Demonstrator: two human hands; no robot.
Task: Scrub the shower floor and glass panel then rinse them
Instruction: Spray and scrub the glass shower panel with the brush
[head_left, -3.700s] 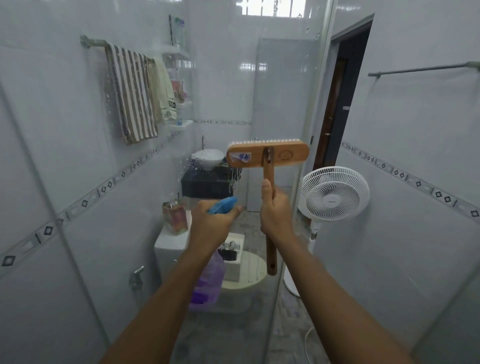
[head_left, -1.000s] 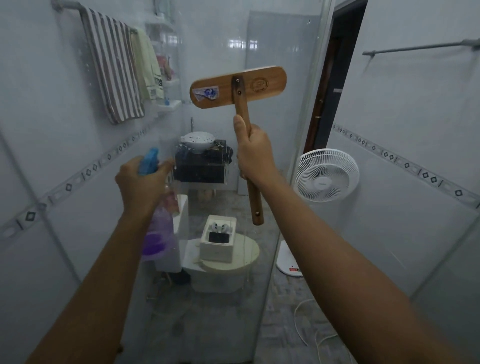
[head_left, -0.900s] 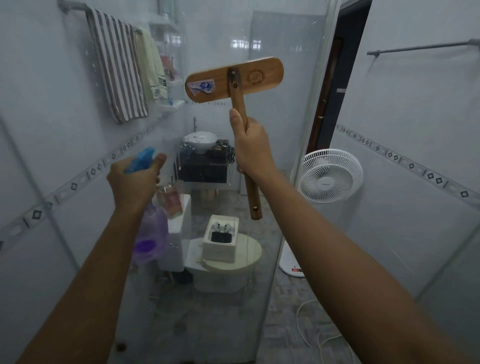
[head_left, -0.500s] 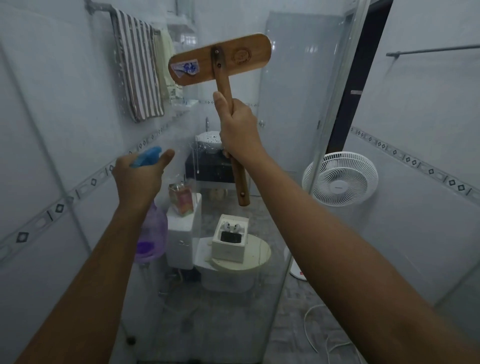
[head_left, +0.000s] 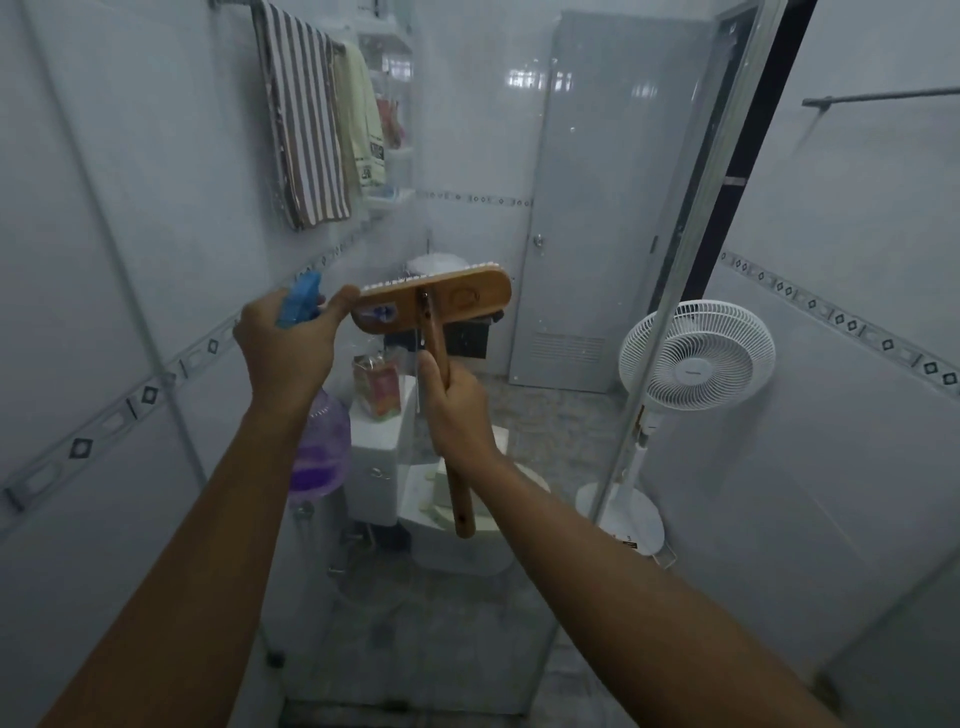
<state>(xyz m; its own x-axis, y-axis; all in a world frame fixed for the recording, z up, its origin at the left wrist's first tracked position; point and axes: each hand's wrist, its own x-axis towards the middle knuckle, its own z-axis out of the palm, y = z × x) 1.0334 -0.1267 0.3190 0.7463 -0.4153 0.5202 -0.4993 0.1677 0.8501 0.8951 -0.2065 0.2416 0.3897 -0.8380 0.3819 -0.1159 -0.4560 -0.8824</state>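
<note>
The glass panel (head_left: 587, 218) stands upright in front of me, speckled with droplets, its metal edge running down the right side. My right hand (head_left: 457, 410) grips the handle of a wooden scrub brush (head_left: 447, 304), whose head is held crosswise at mid height with white bristles facing the glass. My left hand (head_left: 288, 345) holds a spray bottle (head_left: 317, 447) with a blue trigger head and purple liquid, just left of the brush head. The shower floor (head_left: 415, 654) shows grey and wet at the bottom.
Beyond the glass are a toilet (head_left: 467, 545), a small sink and a grey door (head_left: 597, 208). A white standing fan (head_left: 698, 356) is at the right by the doorway. Striped towels (head_left: 306, 119) hang on the left tiled wall.
My right hand has drawn the brush down the glass from high up to mid height. My left hand with the spray bottle has moved right, close to the brush head.
</note>
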